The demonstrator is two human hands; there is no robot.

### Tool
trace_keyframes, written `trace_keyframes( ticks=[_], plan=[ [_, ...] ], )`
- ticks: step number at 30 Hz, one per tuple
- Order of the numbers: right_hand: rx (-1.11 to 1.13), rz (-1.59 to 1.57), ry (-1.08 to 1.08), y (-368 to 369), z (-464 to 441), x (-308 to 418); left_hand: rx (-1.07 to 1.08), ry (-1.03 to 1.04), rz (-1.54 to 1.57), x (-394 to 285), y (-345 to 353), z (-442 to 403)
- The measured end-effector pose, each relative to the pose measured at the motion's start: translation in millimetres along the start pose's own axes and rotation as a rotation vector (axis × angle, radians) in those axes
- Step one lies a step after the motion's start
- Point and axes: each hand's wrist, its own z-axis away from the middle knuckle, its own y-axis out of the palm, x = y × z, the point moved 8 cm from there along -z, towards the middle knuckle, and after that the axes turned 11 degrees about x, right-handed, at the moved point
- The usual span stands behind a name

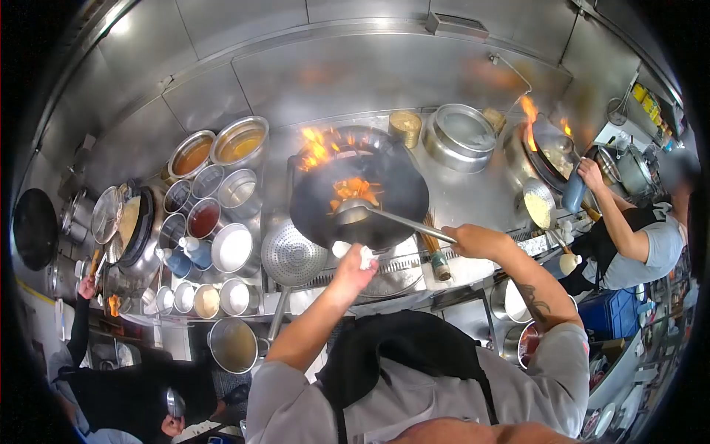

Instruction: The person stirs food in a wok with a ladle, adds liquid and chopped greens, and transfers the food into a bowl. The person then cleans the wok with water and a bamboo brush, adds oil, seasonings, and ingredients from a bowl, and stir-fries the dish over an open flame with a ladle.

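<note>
A large black wok sits on the burner in front of me, with flames rising at its back left. Orange pieces of food lie in it. My left hand is closed around a white cloth at the wok's near rim; the grip underneath is hidden. In my right hand is the handle of a metal ladle, its bowl low in the wok beside the food. A perforated strainer rests just left of the wok.
Left stand metal pots of sauce, seasoning containers and squeeze bottles. A bamboo brush stands near my right hand; a lidded pot is behind. A co-worker works at a flaming wok on the right, another person is lower left.
</note>
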Motion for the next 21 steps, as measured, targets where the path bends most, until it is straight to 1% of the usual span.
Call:
trace_keyframes(
  ticks=[1, 2, 3, 4, 6, 7, 8, 9, 10, 11, 12, 13, 14, 15, 16, 17, 18, 19, 20, 21],
  plan=[
    [-0.010, 0.000, -0.020, 3, -7, -7, 0.035, 0.000, 0.000, 0, 1, 2],
    [-0.015, -0.005, -0.039, 7, -10, -9, -0.101, 0.017, 0.002, -7, 3, 7],
    [0.031, -0.009, -0.023, 6, -17, -6, 0.075, 0.233, -0.509, -32, 2, -3],
    [0.036, -0.016, -0.005, 12, -16, -2, 0.080, 0.173, -0.364, -22, -19, -14],
    [0.013, -0.008, 0.033, 2, -11, 8, 0.057, 0.060, -0.066, -7, -15, -1],
    [-0.040, 0.048, -0.021, -12, 3, 20, 0.028, 0.029, -0.076, -1, -6, 7],
    [-0.055, 0.013, -0.057, -16, 1, 18, -0.011, -0.002, -0.075, 5, 4, 22],
    [-0.058, -0.030, -0.095, -16, -3, 12, -0.042, 0.028, -0.007, 3, 7, 28],
    [-0.058, -0.079, -0.133, -13, -9, 7, -0.125, 0.015, -0.006, -3, 11, 27],
    [-0.029, -0.037, -0.103, -5, -27, -7, -0.078, 0.026, 0.003, -9, 3, 10],
    [-0.056, -0.041, -0.081, -4, -34, -9, -0.030, 0.033, 0.008, -12, -14, -11],
    [-0.087, -0.045, -0.054, -5, -39, -7, 0.036, 0.062, -0.077, -10, -29, -22],
    [-0.128, -0.041, -0.022, -9, -43, -9, 0.066, 0.035, -0.068, 6, -54, -27],
    [-0.183, -0.018, 0.054, -6, -44, -15, 0.106, 0.011, -0.061, 26, -84, -27],
    [-0.221, 0.020, 0.048, -6, -36, -14, 0.138, -0.012, -0.051, 41, -102, -20],
    [-0.261, 0.058, 0.040, -7, -29, -13, 0.061, -0.027, -0.112, 48, -95, 1],
    [-0.295, 0.100, 0.028, -13, -25, -14, -0.019, -0.038, -0.164, 54, -73, 29],
    [-0.261, 0.111, 0.025, -16, -22, -13, 0.020, 0.019, -0.180, 45, -51, 37],
    [-0.216, 0.089, 0.034, -18, -20, -9, -0.064, 0.064, -0.126, 32, -54, 27],
    [-0.159, 0.060, 0.042, -18, -17, -2, 0.071, 0.309, -0.649, -6, -52, 10]
  ],
)
